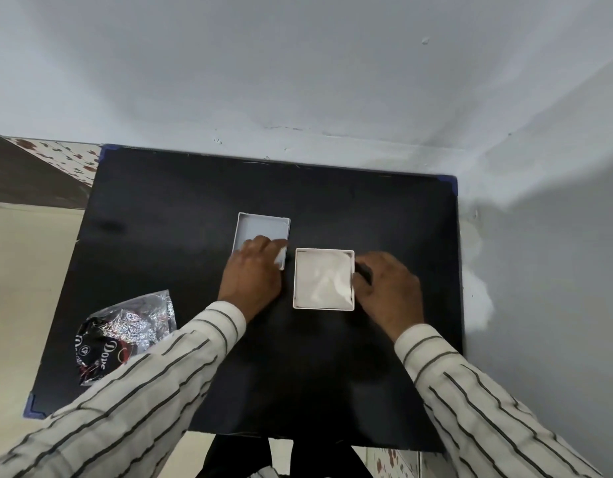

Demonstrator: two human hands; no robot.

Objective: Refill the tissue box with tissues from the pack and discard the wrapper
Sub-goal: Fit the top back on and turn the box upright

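Note:
A square white tissue box (324,307) stands open on the black table (160,208), with white tissues (324,277) filling it to the top. My right hand (388,288) rests against the box's right wall. To the left and a little further back lies the box's white lid (260,227), upside down. My left hand (251,274) covers the lid's near edge, fingers on its near right corner. The crumpled silver and black wrapper (122,336) lies near the table's front left corner, partly hidden by my left sleeve.
The table stands in a corner, with a white wall (298,81) behind it and another to its right. Blue tape marks the table's corners. Floor shows to the left and below the front edge.

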